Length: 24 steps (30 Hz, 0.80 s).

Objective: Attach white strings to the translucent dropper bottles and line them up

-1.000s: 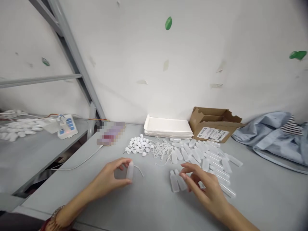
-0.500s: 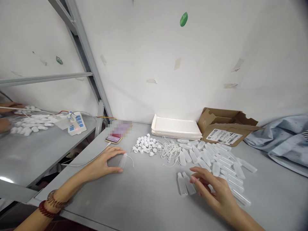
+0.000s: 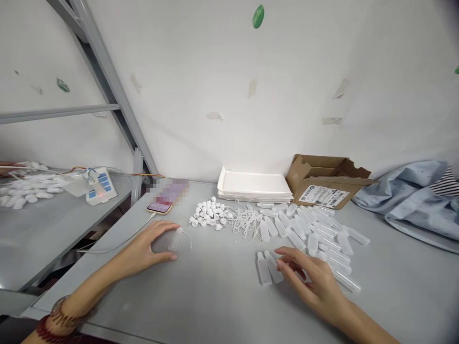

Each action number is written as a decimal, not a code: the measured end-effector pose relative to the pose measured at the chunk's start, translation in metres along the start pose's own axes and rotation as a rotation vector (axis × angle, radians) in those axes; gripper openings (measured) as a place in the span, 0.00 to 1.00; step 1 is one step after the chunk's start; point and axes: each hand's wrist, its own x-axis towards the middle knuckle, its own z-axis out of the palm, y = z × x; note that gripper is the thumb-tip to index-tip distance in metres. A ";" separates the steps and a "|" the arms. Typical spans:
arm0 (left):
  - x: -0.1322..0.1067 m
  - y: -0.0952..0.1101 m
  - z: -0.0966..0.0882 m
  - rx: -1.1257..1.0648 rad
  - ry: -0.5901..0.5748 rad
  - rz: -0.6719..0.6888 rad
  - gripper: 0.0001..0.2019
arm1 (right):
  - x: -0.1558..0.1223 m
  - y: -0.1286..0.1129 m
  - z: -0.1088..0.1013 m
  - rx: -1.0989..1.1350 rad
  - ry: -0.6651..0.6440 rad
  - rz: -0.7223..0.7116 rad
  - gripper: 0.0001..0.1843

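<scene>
Gray tabletop (image 3: 211,296) against a white wall (image 3: 190,71), with white caps (image 3: 209,211), tangled cords (image 3: 247,220) and a pile of bottles (image 3: 319,234) spread in sequence from left to right. Left hand (image 3: 141,245): thumb and fingers spread wide in a C shape around a translucent bottle (image 3: 174,240), just beside the thumb tip at the base; at the neck, overlapped by a fingertip, contact impossible to tell. From the neck, a curved white cord (image 3: 190,237). Right hand (image 3: 315,282): fingers loosely curled, thumb and forefinger slightly apart, directly beside a pair of bottles (image 3: 266,271) lying in front of the pile; touch uncertain. Compared with one second earlier: bottle shifted leftward, nearer the phone (image 3: 159,209), and tilted rather than pinched nearly upright between thumb and fingers; right fingertips slightly withdrawn from the pair, otherwise similarly placed.
</scene>
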 end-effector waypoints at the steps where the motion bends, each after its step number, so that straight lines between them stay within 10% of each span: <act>1: 0.000 0.000 0.000 -0.001 0.000 0.001 0.25 | 0.000 0.000 0.000 -0.004 0.002 -0.004 0.09; 16: -0.004 0.001 -0.001 0.053 0.024 -0.056 0.33 | -0.001 0.000 0.001 -0.005 -0.048 0.027 0.08; 21: 0.016 0.051 0.004 0.075 0.170 0.057 0.24 | 0.009 -0.009 0.005 -0.101 -0.178 0.089 0.07; 24: 0.041 0.099 0.028 0.062 0.011 0.242 0.12 | 0.016 -0.018 0.014 -0.239 -0.245 0.105 0.06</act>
